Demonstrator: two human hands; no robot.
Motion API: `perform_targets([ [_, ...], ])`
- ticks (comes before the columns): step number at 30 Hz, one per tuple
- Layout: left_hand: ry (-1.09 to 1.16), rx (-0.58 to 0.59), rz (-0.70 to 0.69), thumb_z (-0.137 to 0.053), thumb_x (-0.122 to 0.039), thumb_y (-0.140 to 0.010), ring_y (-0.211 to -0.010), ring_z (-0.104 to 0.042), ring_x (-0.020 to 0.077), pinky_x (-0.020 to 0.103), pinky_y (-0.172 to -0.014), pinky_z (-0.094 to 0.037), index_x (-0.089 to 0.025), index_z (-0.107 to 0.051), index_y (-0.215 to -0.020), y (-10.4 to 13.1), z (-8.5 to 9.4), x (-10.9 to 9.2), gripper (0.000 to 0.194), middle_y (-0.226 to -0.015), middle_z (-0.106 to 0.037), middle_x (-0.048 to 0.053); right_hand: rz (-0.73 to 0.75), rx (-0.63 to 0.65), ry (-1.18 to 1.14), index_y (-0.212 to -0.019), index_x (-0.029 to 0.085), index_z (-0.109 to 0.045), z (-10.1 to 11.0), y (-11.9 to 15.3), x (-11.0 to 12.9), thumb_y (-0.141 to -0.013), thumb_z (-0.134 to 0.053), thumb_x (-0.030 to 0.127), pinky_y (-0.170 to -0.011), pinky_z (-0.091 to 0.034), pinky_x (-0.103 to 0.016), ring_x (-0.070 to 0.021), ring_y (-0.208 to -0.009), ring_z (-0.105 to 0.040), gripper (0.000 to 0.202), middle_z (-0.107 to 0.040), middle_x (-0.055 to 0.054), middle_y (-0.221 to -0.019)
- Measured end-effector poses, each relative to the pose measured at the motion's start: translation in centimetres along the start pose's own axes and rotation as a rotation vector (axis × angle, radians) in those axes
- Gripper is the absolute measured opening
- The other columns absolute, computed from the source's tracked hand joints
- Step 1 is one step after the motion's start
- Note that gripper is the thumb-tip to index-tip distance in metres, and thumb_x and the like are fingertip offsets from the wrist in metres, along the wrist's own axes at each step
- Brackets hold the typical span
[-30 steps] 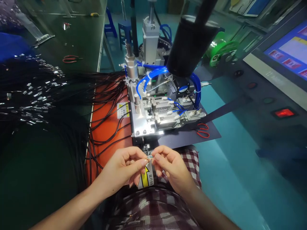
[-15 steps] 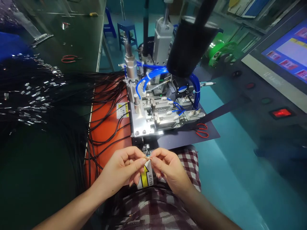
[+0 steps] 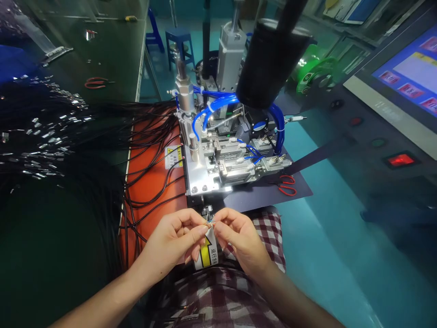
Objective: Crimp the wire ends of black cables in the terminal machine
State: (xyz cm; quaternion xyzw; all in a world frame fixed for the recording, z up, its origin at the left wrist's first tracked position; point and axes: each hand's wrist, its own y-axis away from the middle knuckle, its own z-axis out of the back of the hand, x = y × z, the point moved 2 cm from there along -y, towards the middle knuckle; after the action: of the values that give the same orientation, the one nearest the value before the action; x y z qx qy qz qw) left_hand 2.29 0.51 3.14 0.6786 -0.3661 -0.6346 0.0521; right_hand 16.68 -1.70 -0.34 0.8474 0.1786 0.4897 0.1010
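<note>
Pale, with a touch of orange: one small piece [image 3: 210,223], thin and wire-like, perhaps stripped cable ends, though too tiny to be sure. Long axis roughly level, running crosswise from one hand to the other; one end points to the left fingertips, the other to the right. Position: in front of the person's body, just above a white label [image 3: 209,253] with a yellow arrow pointing away from the wearer.

Left hand [image 3: 179,234]: thumb and forefinger pinched together on the piece, other fingers loosely curled.

Right hand [image 3: 241,233]: thumb and forefinger likewise closed on it, remaining fingers bent beneath.

Checked cloth [image 3: 269,228], dark red and white: beside and below the right hand.

Machine [image 3: 201,175], bright metal, with blue tubes [image 3: 223,100]: beyond the hands.

Scissors [image 3: 287,186], red-handled: on the dark plate [image 3: 252,198], right of the machine.

Cables [image 3: 155,196], black, many: strewn over the orange surface [image 3: 145,171], left.

Pliers [image 3: 97,83], red-handled: farther off, on the dark-green bench [image 3: 116,59].

Control panel [image 3: 382,120], grey, red button lit: far right.
</note>
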Motion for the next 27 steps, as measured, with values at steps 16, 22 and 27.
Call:
perform_targets([
  [16, 0.016, -0.039, 0.013, -0.063, -0.039, -0.079, -0.041, -0.039, 0.0043, 0.015, -0.039, -0.025, -0.016, -0.054, -0.079, 0.16, 0.18, 0.82, 0.025, -0.052, -0.053, -0.004, 0.032, 0.035, 0.04, -0.079, 0.017, -0.059, -0.19, 0.13, 0.17, -0.075, -0.071, 0.029, -0.046, -0.036, -0.018, -0.0059, -0.047, -0.042, 0.017, -0.05, 0.006, -0.061],
  [22, 0.064, -0.044, 0.023, -0.065, -0.038, -0.077, -0.042, -0.042, 0.0047, 0.016, -0.041, -0.028, -0.016, -0.054, -0.08, 0.1, 0.36, 0.98, 0.025, -0.056, -0.055, -0.003, 0.005, 0.049, 0.044, -0.078, 0.017, -0.059, -0.12, 0.13, 0.15, -0.074, -0.072, 0.031, -0.045, -0.034, -0.018, -0.0058, -0.046, -0.039, 0.019, -0.047, 0.007, -0.057],
  [27, 0.072, -0.008, 0.005, -0.063, -0.038, -0.08, -0.04, -0.038, 0.004, 0.015, -0.039, -0.024, -0.016, -0.053, -0.077, 0.09, 0.22, 0.87, 0.024, -0.05, -0.053, -0.004, 0.04, 0.076, 0.003, -0.082, 0.017, -0.06, 0.13, 0.13, 0.4, -0.077, -0.067, 0.034, -0.051, -0.036, -0.021, -0.0083, -0.05, -0.045, 0.019, -0.055, 0.003, -0.063],
])
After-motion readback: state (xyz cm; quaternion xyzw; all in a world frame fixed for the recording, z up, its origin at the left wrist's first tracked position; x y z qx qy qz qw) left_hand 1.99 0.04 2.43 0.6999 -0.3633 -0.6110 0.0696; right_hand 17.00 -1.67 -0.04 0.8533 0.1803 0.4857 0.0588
